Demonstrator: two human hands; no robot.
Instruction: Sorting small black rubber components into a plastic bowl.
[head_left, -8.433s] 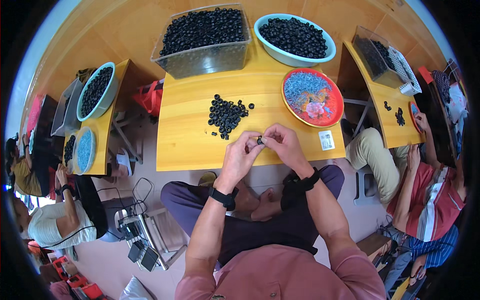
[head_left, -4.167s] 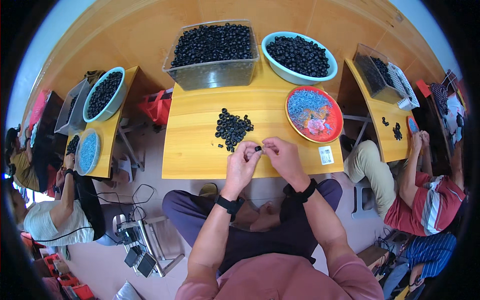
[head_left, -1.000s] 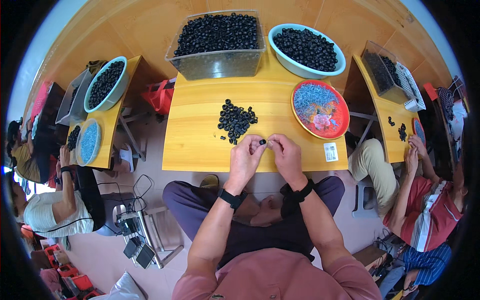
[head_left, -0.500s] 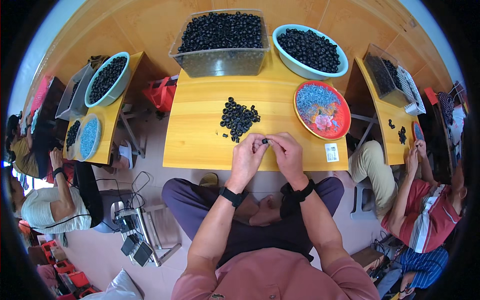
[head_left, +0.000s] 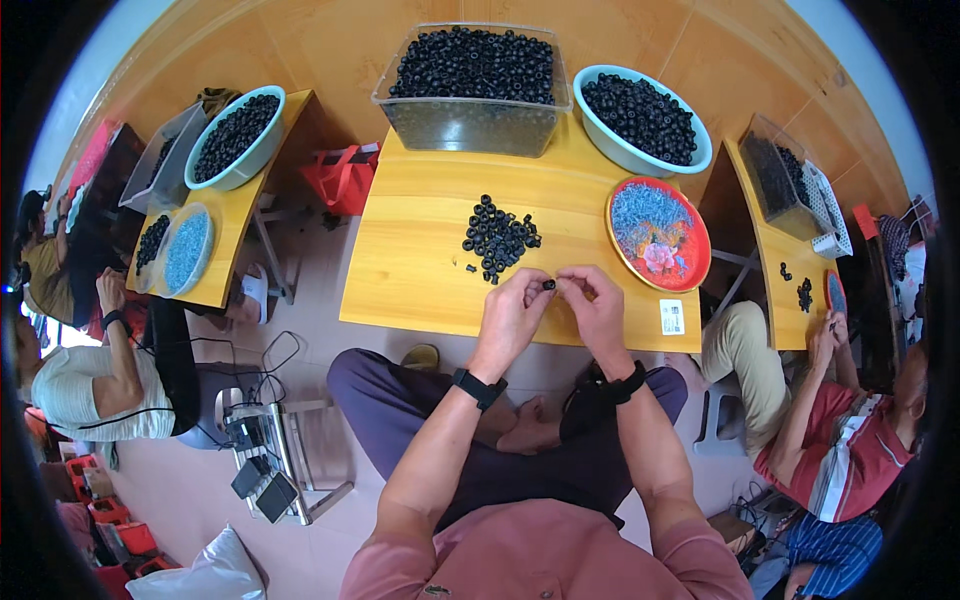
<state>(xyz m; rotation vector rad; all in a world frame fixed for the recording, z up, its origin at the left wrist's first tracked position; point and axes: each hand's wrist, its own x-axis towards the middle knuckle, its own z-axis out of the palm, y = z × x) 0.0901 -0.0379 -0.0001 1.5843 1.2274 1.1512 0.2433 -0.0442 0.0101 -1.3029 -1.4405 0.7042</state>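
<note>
The left hand (head_left: 512, 312) and right hand (head_left: 598, 305) have barely shifted in the last second, fingertips meeting to pinch one small black ring (head_left: 548, 285) over the yellow table's (head_left: 420, 270) near edge; probably still fitting something tiny. The ring pile (head_left: 498, 236) looks unchanged.

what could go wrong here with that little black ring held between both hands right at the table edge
1. The small black ring is pinched between the left hand and right hand near the near edge of the yellow table; a slip would likely drop it to the lap or floor.
2. The loose pile of black rings lies just beyond the hands; a nudge might scatter it.
</note>
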